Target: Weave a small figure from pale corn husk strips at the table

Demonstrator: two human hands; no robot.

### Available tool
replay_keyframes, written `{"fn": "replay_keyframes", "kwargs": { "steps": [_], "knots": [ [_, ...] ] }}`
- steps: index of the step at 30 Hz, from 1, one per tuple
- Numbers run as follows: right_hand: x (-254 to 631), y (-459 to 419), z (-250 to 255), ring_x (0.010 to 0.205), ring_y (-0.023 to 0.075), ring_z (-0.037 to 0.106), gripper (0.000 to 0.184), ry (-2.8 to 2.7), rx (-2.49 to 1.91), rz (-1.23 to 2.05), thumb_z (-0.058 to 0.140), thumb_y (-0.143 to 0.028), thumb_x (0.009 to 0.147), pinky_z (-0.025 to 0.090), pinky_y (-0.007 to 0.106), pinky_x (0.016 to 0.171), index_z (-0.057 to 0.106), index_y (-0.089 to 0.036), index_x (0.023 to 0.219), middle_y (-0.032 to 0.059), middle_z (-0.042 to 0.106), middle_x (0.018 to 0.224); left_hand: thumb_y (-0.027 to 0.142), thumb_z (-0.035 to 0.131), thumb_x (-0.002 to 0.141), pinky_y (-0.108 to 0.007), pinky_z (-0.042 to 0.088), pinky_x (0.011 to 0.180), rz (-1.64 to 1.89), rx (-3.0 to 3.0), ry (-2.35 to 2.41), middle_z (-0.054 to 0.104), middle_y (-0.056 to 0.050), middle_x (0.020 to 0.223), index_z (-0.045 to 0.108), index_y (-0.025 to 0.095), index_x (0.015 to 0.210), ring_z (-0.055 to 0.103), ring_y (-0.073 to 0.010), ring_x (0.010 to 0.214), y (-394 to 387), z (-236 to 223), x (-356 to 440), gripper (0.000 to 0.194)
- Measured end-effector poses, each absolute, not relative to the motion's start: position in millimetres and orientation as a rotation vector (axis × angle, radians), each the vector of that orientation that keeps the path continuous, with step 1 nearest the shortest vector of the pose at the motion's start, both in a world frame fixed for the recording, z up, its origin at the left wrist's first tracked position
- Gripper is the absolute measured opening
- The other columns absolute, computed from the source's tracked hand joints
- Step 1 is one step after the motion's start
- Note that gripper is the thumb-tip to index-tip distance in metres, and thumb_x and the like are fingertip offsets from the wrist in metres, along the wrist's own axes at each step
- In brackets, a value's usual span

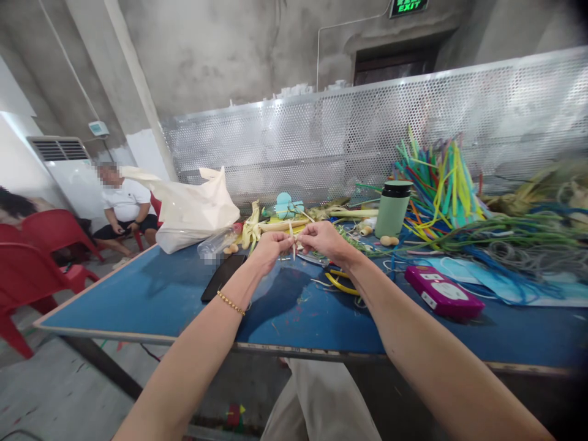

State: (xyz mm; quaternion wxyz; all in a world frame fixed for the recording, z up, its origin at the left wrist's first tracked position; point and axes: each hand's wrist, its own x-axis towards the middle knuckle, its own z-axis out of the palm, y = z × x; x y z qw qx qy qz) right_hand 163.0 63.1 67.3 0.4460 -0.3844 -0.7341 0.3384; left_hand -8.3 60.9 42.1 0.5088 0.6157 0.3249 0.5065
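Above the blue table, my two hands meet in front of me with their fingertips close together. My left hand is closed in a pinch on a thin pale strip, which stands roughly upright between the hands. My right hand is also pinched, its fingertips just right of the strip; what lies in them is too small to make out. Below the hands, yellow-handled scissors lie among small scraps. Behind them are pale dried husks and a light-blue piece.
A white plastic bag, a clear bottle and a black phone-like slab lie left. Rightward are a green tumbler, a purple box, blue masks and colourful strips. A seated person is beyond.
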Motion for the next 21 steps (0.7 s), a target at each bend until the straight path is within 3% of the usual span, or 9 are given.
{"fn": "replay_keyframes", "kwargs": {
  "steps": [8, 13, 17, 21],
  "knots": [
    [168.2, 66.8, 70.2, 0.052, 0.0138, 0.061, 0.017, -1.799, -1.003, 0.704, 0.069, -0.031, 0.077, 0.044, 0.023, 0.051, 0.07, -0.015, 0.069, 0.0016, 0.065, 0.057, 0.035, 0.078, 0.068, -0.028, 0.037, 0.062, 1.205, 1.514, 0.821, 0.065, -0.007, 0.063, 0.069, 0.011, 0.065, 0.053, -0.0124, 0.059, 60.3, 40.9, -10.3, 0.026],
    [165.3, 64.0, 70.6, 0.049, 0.0111, 0.055, 0.013, -1.827, -0.901, 0.833, 0.071, -0.026, 0.069, 0.041, 0.022, 0.048, 0.066, -0.016, 0.064, -0.0005, 0.061, 0.053, 0.033, 0.082, 0.065, -0.028, 0.04, 0.063, 1.151, 1.437, 0.764, 0.067, -0.008, 0.068, 0.073, 0.009, 0.072, 0.055, -0.0126, 0.06, 59.0, 41.4, -7.2, 0.027],
    [164.3, 60.4, 71.9, 0.047, 0.0098, 0.052, 0.018, -1.769, -0.901, 0.921, 0.073, -0.029, 0.068, 0.038, 0.021, 0.046, 0.062, -0.016, 0.062, -0.0013, 0.059, 0.049, 0.042, 0.081, 0.068, -0.029, 0.04, 0.06, 1.137, 1.322, 0.709, 0.069, -0.009, 0.075, 0.073, 0.011, 0.074, 0.055, -0.0126, 0.061, 56.6, 42.9, -5.9, 0.033],
    [162.7, 60.4, 71.5, 0.046, 0.0092, 0.051, 0.018, -1.742, -0.891, 0.954, 0.074, -0.027, 0.067, 0.039, 0.022, 0.047, 0.061, -0.016, 0.062, -0.0009, 0.059, 0.049, 0.036, 0.085, 0.064, -0.026, 0.033, 0.053, 1.156, 1.311, 0.742, 0.062, -0.004, 0.064, 0.068, 0.011, 0.069, 0.049, -0.0089, 0.052, 55.4, 42.0, -4.9, 0.031]
  ]
}}
